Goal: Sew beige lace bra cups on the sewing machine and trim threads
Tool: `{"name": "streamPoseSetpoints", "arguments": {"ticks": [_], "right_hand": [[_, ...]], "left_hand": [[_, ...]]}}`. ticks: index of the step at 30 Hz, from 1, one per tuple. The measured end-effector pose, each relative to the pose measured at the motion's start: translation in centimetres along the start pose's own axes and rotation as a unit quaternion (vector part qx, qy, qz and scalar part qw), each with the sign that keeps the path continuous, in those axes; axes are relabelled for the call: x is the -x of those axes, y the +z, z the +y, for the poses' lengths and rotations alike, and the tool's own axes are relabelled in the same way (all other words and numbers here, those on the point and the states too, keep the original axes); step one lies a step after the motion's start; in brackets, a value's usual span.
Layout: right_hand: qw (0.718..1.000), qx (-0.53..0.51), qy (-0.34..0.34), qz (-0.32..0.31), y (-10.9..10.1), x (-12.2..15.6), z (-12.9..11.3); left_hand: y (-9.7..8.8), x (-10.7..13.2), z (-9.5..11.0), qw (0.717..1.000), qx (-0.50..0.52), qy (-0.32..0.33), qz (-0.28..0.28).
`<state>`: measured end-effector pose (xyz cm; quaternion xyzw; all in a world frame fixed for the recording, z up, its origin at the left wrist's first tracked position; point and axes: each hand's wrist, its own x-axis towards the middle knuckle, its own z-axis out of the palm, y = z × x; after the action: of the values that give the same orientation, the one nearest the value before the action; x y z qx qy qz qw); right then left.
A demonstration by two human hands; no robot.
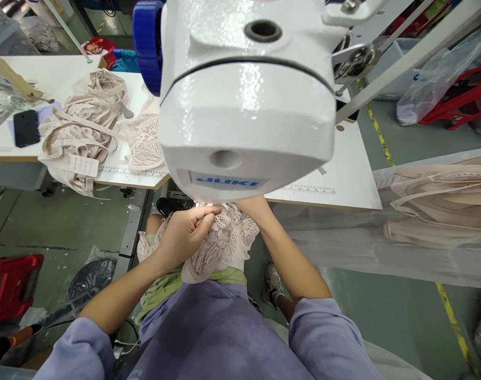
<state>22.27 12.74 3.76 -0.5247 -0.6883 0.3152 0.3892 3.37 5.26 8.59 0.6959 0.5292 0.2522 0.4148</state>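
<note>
Evidently, the lace (pixel 212 243) is held by two bare hands beneath the front of the machine (pixel 246 116), and the step, as judged from this, is best done with slow, even guiding: the layers should be kept flat, the edge held only lightly taut, and no hard tug given, since openwork of this kind is likely to be stretched or puckered easily. The fingertips should be kept well clear of the working spot, which is hidden from above, and the loose folds should be stopped from being tucked under the edge or dragged down by their own weight. By the left hand (pixel 185 232), at seven o'clock from the machine's middle, the lace is pinched in a narrow hold, thumb against forefinger. The right hand (pixel 256 207) is placed at six o'clock, but its fingers are covered by the machine, so whether they are closed or spread cannot be told. The lace itself is found at about half past six from the machine's middle. Seen from the left pinch, its gathered bulk is hung from four to six o'clock, touching the fingers, while another fold is shown at eight o'clock, beyond the hand. From the right hand, the bulk is met at seven to eight o'clock. More such cloth is heaped in a pile (pixel 78 126) on the table (pixel 351 163), at nine o'clock from the machine.
</note>
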Motion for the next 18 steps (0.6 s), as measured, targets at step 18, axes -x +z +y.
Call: {"name": "streamPoseSetpoints", "arguments": {"ticks": [18], "right_hand": [[1.000, -0.017, 0.011, 0.004, -0.17, -0.19, -0.42]], "left_hand": [[0.05, -0.08, 0.05, 1.000, -0.008, -0.005, -0.002]]}}
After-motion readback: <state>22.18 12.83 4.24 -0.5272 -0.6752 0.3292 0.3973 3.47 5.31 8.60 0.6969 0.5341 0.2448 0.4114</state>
